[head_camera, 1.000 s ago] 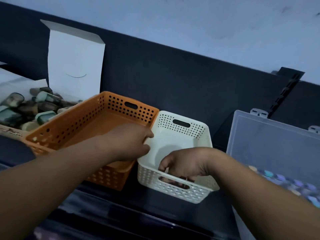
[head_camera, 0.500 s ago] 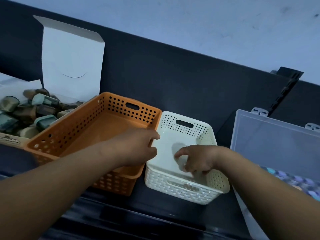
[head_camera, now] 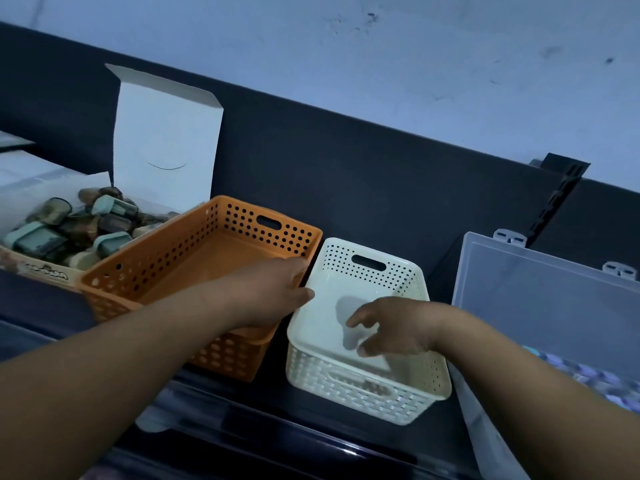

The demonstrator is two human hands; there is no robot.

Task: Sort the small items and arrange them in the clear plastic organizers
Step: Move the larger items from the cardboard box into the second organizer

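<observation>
An orange perforated basket (head_camera: 173, 261) stands left of a white perforated basket (head_camera: 367, 393); both look empty. My left hand (head_camera: 273, 292) lies over the orange basket's right rim, fingers curled at the gap between the two baskets; whether it grips a rim is unclear. My right hand (head_camera: 391, 327) hovers inside the white basket with fingers spread and nothing in them. A clear plastic organizer (head_camera: 540, 306) with its lid up stands at the right, with small pastel items (head_camera: 588, 372) in it. At far left an open cardboard box (head_camera: 166, 133) holds several small green and brown items (head_camera: 79, 226).
Everything sits on a dark surface (head_camera: 311, 431) against a dark back panel (head_camera: 346, 174) and a pale wall. A black slotted bracket (head_camera: 557, 199) rises behind the organizer. The baskets stand close together, nearly touching.
My right hand let go of the white basket's near rim and lifted into the basket with fingers spread. The white basket shifted slightly right. My left hand stayed at the orange basket's rim.
</observation>
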